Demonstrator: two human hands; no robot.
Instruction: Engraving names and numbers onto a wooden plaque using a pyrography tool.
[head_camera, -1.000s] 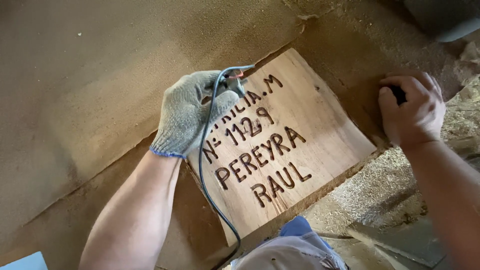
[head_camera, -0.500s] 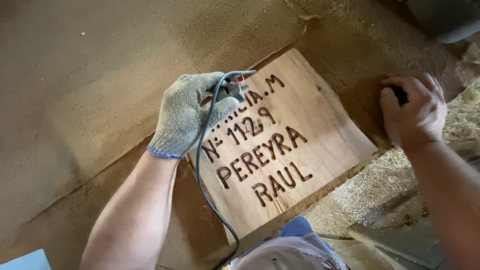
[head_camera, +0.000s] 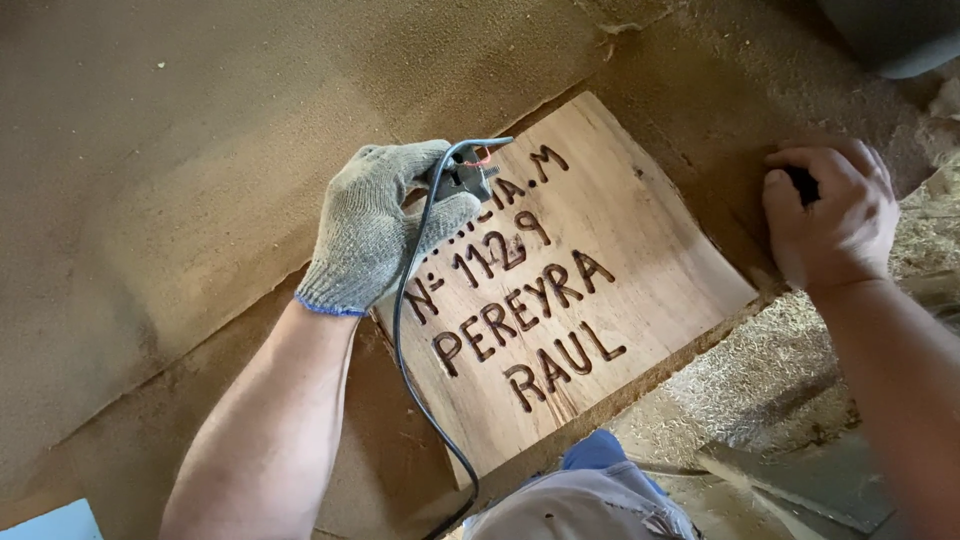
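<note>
Left hand (head_camera: 385, 225), in a grey knit glove, is gripping a small dark burning tool (head_camera: 462, 178) w/ fingers wrapped round it, tip resting on a pale wooden plank (head_camera: 610, 250) (dark burnt lettering, rough wavy edges). Thin grey cord (head_camera: 402, 330) is trailing toward the viewer. Bare right hand (head_camera: 830, 215) is curling its fingers over a small black object (head_camera: 803, 183) beside the plank. Sawdust is coating the surface (head_camera: 180, 150).
</note>
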